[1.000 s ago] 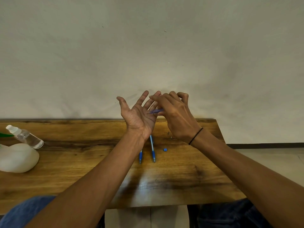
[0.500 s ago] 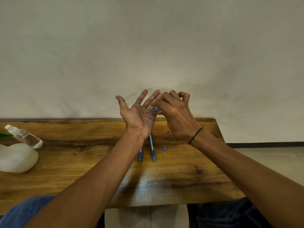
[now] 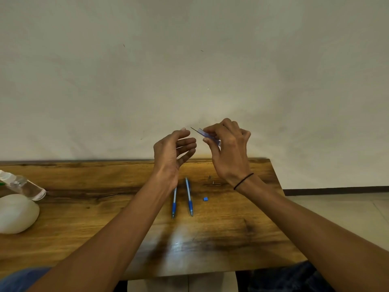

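So the right hand point(image 3: 230, 152) is pinching a see-through blue pen barrel point(image 3: 207, 134) between thumb and fingertips, up in the air above the far edge of the table point(image 3: 84, 207), with a thin dark tip poking out toward the left hand point(image 3: 170, 152). The left hand holds nothing. Its fingers are loosely curled and it sits just beside the barrel's tip without touching it. Two blue pens point(image 3: 173, 202) lie side by side on the wood below the hands, with a tiny blue bit point(image 3: 205, 199) just to their right. Over on the left a clear bottle point(image 3: 25, 186) lies on its side next to a white lump point(image 3: 14, 213); can't tell what's in it. Half a second ago the left palm was spread flat under the right hand's fingers, and now the two hands have pulled apart.
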### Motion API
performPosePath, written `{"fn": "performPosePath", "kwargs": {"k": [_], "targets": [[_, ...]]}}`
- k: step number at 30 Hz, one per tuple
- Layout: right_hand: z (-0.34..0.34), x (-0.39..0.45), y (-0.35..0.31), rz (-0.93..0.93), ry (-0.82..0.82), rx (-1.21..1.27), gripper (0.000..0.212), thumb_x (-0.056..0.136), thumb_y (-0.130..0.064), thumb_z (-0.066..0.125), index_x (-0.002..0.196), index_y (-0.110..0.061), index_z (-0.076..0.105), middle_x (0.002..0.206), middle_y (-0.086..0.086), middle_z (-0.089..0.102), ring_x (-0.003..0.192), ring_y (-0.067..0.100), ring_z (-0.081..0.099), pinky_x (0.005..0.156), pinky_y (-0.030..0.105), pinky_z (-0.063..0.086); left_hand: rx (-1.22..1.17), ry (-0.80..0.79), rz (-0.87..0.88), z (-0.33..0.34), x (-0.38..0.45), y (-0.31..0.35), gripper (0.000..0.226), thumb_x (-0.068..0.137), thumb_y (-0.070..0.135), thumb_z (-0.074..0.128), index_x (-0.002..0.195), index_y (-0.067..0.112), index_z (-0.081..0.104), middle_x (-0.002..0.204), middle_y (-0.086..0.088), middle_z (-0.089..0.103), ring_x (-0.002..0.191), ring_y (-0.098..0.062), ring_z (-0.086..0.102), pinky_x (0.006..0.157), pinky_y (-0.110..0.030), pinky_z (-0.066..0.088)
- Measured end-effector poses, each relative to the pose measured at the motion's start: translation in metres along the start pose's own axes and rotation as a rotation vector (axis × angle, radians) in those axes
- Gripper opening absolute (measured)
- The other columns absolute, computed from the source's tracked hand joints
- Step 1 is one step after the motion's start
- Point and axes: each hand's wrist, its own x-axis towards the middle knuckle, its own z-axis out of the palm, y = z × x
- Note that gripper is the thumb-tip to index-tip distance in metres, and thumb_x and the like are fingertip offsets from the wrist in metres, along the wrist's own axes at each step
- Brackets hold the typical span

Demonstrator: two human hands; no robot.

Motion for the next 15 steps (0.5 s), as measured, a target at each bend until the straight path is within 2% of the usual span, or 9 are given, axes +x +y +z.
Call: {"fn": "performPosePath", "kwargs": {"k": [7,15], "targets": [[0.0053,-0.0029,-0.0010,0.093,0.063,0.101,0.017,0.093,-0.014,0.073,0.109,-0.013,0.069,0.107,0.005,0.065,0.097,0.023,0.063,0.087,0.037,0.036,-0.013,-0.092,0.064,0.0023,-0.0029,0.0001,0.019,0.092,0.010,0.072,0.109,0.002,0.076,0.099,-0.021,0.079,0.096,-0.031,0.079,0.075,-0.033,0.064],[0.0067,-0.0034,-0.0017,0.100,0.051,0.165,0.016,0.093,-0.016,0.073,0.109,-0.015,0.069,0.107,0.001,0.064,0.096,0.021,0.064,0.088,0.041,0.041,0.029,-0.127,0.112,0.0033,-0.0028,0.0068,0.018,0.093,0.004,0.071,0.111,0.003,0.076,0.101,-0.021,0.079,0.096,-0.032,0.079,0.074,-0.033,0.064]]}}
